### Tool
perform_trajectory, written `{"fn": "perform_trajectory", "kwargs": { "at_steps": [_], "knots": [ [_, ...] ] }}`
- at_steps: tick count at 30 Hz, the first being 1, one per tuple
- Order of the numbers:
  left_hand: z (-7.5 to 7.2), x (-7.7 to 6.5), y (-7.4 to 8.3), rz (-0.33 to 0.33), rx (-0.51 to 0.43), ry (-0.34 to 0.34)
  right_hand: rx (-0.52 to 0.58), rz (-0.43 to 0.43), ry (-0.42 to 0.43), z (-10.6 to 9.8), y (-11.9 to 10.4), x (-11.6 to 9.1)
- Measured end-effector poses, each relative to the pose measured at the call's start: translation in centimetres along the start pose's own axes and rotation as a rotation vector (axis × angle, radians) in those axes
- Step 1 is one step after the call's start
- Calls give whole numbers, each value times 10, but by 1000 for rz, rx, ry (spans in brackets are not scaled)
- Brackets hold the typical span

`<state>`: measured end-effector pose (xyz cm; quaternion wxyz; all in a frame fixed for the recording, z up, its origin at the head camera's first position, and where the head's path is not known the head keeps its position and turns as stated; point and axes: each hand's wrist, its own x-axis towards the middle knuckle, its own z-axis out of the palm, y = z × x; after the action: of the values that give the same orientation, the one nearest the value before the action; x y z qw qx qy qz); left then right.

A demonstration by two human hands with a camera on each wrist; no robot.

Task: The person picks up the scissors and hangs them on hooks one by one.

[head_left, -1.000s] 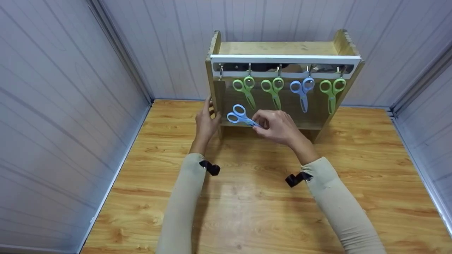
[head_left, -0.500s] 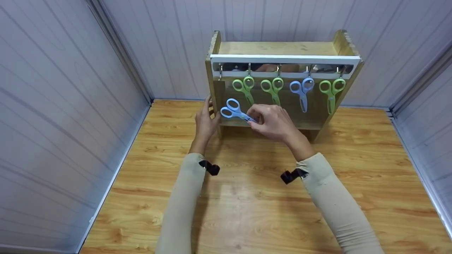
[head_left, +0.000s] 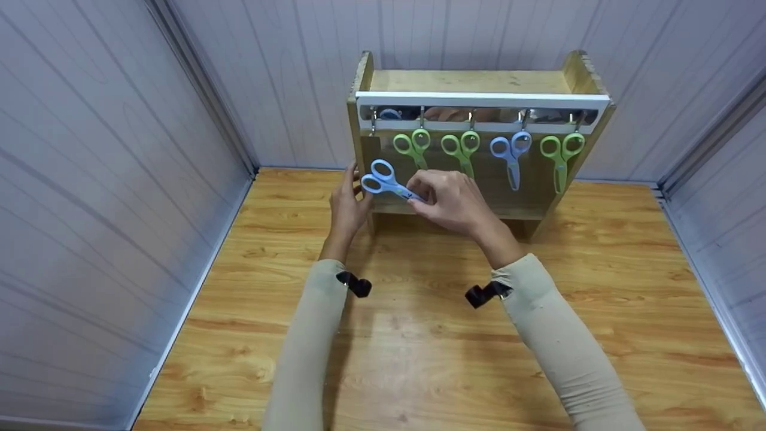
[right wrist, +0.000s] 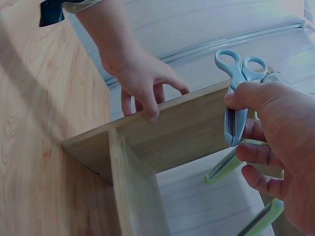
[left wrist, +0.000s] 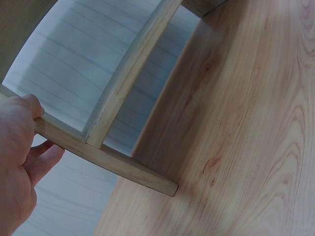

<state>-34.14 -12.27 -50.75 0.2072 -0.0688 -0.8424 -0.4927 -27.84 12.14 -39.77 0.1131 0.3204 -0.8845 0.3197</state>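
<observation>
My right hand [head_left: 450, 200] pinches blue scissors [head_left: 384, 178] by the blade end, thumb on one side. Their two handle loops point up and left, in front of the rack's left end; in the right wrist view the blue scissors [right wrist: 236, 81] stand nearly upright. With my left hand [head_left: 349, 206] I grip the left side panel [left wrist: 110, 160] of the wooden rack [head_left: 467, 81], thumb and fingers on either side of the board. Along the rack's front runs a hook rail [head_left: 482, 99]. Its leftmost hook [head_left: 374, 121] bears nothing.
Green scissors [head_left: 413, 145], more green scissors [head_left: 461, 148], blue scissors [head_left: 512, 157] and green scissors [head_left: 561, 158] hang from the other hooks. The rack stands on a wood-grain floor [head_left: 395, 335]. Pale panelled walls [head_left: 299, 78] rise behind and at both sides.
My right hand has moved left and slightly up with the blue scissors, bringing their loops near the rack's left side. The left hand stays on the panel.
</observation>
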Motion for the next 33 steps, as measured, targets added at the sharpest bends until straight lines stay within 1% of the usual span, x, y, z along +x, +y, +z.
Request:
{"fn": "perform_trajectory", "kwargs": {
  "at_steps": [6, 13, 16, 19, 24, 29, 33],
  "knots": [
    [0, 0, 1, -2, 34, 11, -7, -7, 16, 0, -5, 7],
    [-1, 0, 2, -11, 35, 5, -11, -3, 18, 1, -9, 14],
    [-1, 0, 2, -25, 27, -7, -17, -10, 38, 2, -10, 17],
    [-1, 0, 2, -55, 22, -26, -22, -8, 49, 3, -11, 19],
    [-1, 0, 4, -92, 30, -39, -19, 17, 52, 4, -12, 22],
    [0, 1, 3, -85, 27, -37, -12, 49, 70, 4, -15, 26],
    [-1, 1, 3, -85, 23, -42, -14, 58, 73, 4, -18, 30]
  ]
}}
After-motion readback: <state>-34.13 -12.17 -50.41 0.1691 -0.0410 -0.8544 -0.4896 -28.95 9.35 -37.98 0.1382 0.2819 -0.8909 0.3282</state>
